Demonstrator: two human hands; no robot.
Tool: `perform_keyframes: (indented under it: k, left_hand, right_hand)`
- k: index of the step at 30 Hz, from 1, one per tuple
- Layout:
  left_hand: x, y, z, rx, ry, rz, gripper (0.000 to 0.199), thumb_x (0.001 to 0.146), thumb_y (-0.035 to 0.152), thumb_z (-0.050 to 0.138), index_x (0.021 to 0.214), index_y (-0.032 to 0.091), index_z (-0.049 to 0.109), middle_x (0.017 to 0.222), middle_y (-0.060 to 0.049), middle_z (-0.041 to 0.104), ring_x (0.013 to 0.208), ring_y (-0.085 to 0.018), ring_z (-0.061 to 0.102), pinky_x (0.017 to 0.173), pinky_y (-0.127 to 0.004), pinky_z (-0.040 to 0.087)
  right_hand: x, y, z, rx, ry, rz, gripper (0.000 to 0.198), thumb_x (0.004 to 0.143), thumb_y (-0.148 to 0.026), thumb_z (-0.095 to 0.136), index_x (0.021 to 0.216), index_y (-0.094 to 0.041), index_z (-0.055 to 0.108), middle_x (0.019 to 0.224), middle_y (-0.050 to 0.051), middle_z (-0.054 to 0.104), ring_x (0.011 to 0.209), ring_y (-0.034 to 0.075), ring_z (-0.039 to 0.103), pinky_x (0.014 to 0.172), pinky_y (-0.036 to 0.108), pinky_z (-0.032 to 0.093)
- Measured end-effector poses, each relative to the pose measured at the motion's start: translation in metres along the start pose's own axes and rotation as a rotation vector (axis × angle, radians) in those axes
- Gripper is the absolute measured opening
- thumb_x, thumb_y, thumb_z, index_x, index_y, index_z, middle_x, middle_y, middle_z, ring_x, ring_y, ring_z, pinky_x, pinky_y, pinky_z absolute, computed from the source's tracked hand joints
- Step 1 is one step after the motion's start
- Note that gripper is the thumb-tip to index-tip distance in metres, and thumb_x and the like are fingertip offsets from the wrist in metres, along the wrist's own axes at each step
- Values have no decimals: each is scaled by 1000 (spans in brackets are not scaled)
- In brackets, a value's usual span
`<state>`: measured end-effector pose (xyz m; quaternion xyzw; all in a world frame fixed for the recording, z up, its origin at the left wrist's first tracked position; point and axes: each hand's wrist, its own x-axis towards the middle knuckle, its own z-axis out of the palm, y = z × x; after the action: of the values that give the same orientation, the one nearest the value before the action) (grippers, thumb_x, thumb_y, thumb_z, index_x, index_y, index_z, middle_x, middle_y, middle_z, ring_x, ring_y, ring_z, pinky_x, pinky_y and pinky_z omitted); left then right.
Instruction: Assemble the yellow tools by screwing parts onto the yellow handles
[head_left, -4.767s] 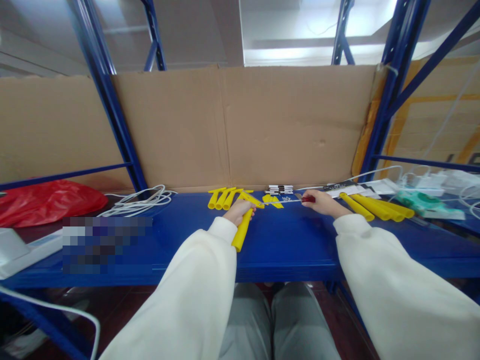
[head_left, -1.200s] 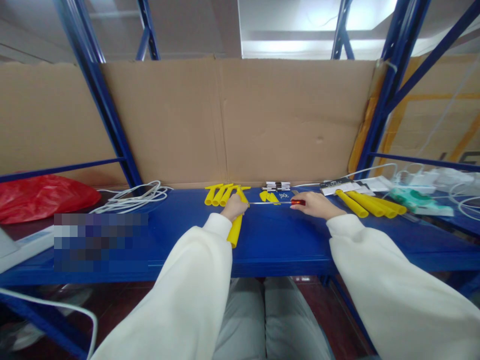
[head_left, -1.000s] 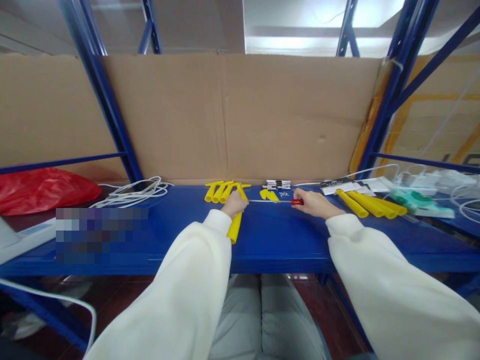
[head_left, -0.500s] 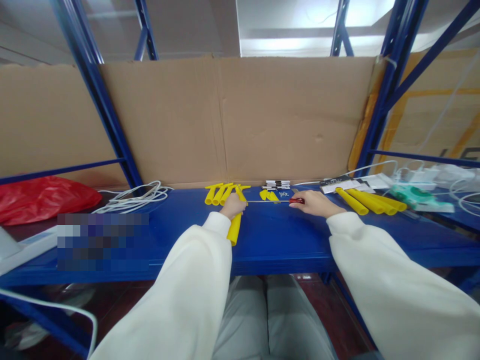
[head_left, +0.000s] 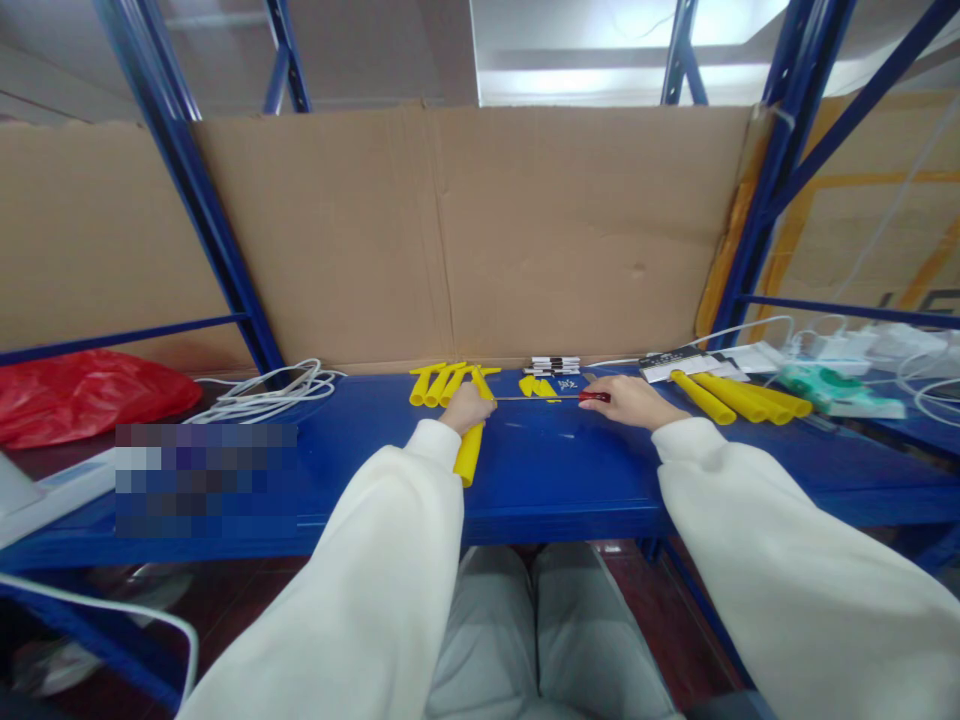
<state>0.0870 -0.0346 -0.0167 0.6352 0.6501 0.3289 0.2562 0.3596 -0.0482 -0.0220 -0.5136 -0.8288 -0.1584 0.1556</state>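
Observation:
My left hand (head_left: 466, 408) is closed around a yellow plastic tube (head_left: 469, 455), which slants toward me on the blue bench (head_left: 555, 470). In my right hand (head_left: 634, 402) is a screwdriver (head_left: 595, 397) with a dark red handle. Its long thin shaft lies level and points left, the tip meeting the tube beside my left fingers. How the tip seats there is too small to make out. Just behind the shaft lie small yellow pieces (head_left: 537, 386) and a scatter of little screws (head_left: 568, 384).
Several yellow tubes with crosspieces (head_left: 435, 385) lie left of my left hand. More plain yellow tubes (head_left: 739, 398) rest at the right. Black-and-white packs (head_left: 555, 366) stand by the cardboard (head_left: 540, 230). White cable (head_left: 274, 395) and a red bag (head_left: 90, 398) are at the left.
Both hands, the tube and the screwdriver hold almost the same positions. The whole view has shifted very slightly.

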Motion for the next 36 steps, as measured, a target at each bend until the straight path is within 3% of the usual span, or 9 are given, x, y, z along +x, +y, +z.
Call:
perform_keyframes:
  k: [4,9,17,21,26,32,36]
  left_hand:
    - [3,-2,-1,107,4,31,11,71,2,63,65,11,63,54,-3,56,60,-19,63,57,-26,48]
    - [7,-7,1,116,5,69,20,71,0,62,58,14,57,49,0,52,50,-14,57,51,-22,44]
    - [6,-5,0,121,-5,22,19,73,-1,57,61,14,61,51,-1,55,51,-14,59,48,-20,43]
    - [6,-6,0,150,25,33,19,74,1,58,60,13,62,54,-5,59,57,-18,64,52,-23,46]
    - [6,-5,-1,248,9,67,17,77,4,54,70,10,68,69,-10,71,72,-21,71,63,-23,51]
    - [3,-2,-2,321,11,62,16,79,6,56,85,7,71,82,-14,74,79,-21,72,66,-23,52]
    - [1,-1,-3,381,38,63,19,80,8,58,93,8,72,83,-13,74,84,-22,72,72,-23,53]
  right_hand:
    - [1,-3,1,-21,-11,44,22,89,-41,58,98,-24,68,89,6,75,80,23,69,66,29,44]
    - [1,-7,0,-45,6,80,10,85,-30,61,92,-24,61,79,3,72,69,21,66,61,27,39]
    - [0,-4,-2,24,-11,0,18,90,-37,56,92,-23,68,96,7,75,86,24,69,69,29,45]
    - [1,-7,-1,10,-15,30,17,88,-37,59,96,-23,66,91,6,75,80,22,68,66,28,44]
    - [0,-10,-3,-39,-2,62,11,86,-28,61,94,-21,62,86,5,74,73,21,67,62,27,40]
    - [0,-7,-4,-13,-29,-3,21,93,-35,51,95,-21,67,101,9,74,89,24,68,71,29,44]
    - [0,-10,-3,-22,-43,31,20,91,-39,57,98,-22,65,93,7,74,82,23,68,68,28,43]
